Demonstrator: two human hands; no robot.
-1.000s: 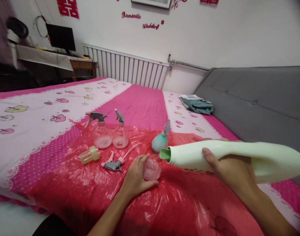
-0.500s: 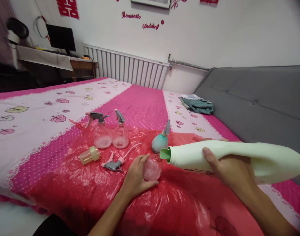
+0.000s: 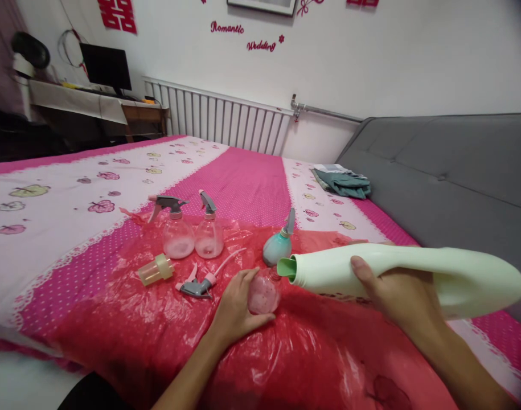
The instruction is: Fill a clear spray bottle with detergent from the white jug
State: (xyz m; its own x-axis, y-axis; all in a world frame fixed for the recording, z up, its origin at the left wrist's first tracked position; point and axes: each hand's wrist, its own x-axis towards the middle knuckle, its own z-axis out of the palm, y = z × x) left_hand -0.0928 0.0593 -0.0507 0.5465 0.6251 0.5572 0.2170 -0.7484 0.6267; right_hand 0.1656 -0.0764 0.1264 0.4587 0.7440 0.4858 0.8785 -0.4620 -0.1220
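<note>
The left hand's grip (image 3: 238,304) is curving around the near left side of a small clear bottle (image 3: 263,295), fingers lying along its far left side and thumb reaching across its near lower edge, so the bottle is sitting within that curve and its neck is pointing up, leaning slightly right. The right hand's grip (image 3: 403,293) is closing around the waist of a large pale green jug (image 3: 328,270), with the thumb pressing on its near face and the other fingers being hidden behind. The jug is lying nearly level in the air, its mouth facing left, and its green lip (image 3: 287,267) is hanging right at the bottle's neck; whether the two are touching is hard to tell. Just behind the neck, a teal spray bottle (image 3: 277,249) is standing upright. Left of the left hand, a loose spray head (image 3: 197,287) is resting on a red plastic sheet (image 3: 149,341), its tube pointing up to the right, near a yellowish cylinder (image 3: 156,270) lying on its side. Beyond these, two clear spray bottles (image 3: 179,242) are standing side by side. The sheet is covering part of a bed (image 3: 251,176).
</note>
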